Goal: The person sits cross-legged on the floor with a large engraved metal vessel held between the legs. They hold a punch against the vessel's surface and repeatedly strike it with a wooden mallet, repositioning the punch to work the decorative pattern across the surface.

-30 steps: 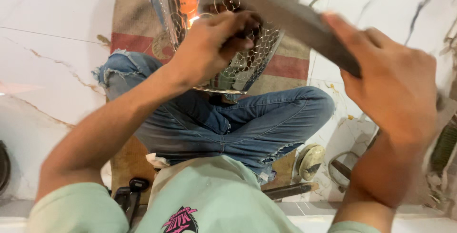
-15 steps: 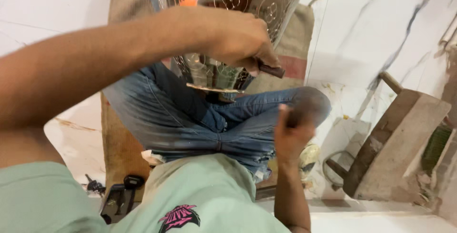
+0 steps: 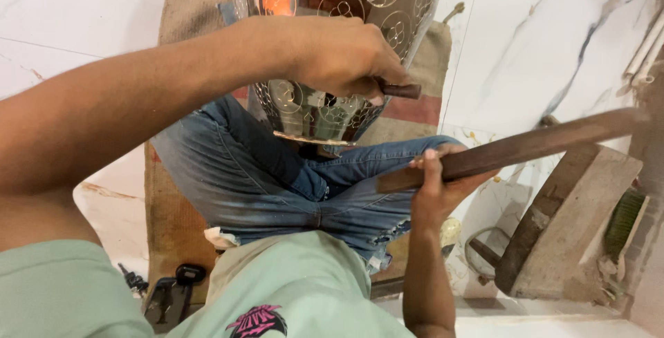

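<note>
Metal vessel (image 3: 325, 110), pierced with round patterns, rested over crossed legs, steadied for work. Left hand (image 3: 346, 54) gripped small tool (image 3: 401, 91) against vessel wall. Right hand (image 3: 436, 189) clutched flat wooden bat (image 3: 526, 148), raised beside wooden block (image 3: 574, 220) on marble floor (image 3: 526, 54).

Around me: a floor of glossy white marble tiles (image 3: 546, 41) with grey and rust-coloured veins, thin joints running between them. Beneath my legs lies a coarse burlap mat (image 3: 169, 220) with a red stripe — it reaches up past my knees. To my right stands a worn wooden block (image 3: 574, 234); a green-bristled brush (image 3: 622, 224) rests beside it. The light is even — soft reflections on the tiles
</note>
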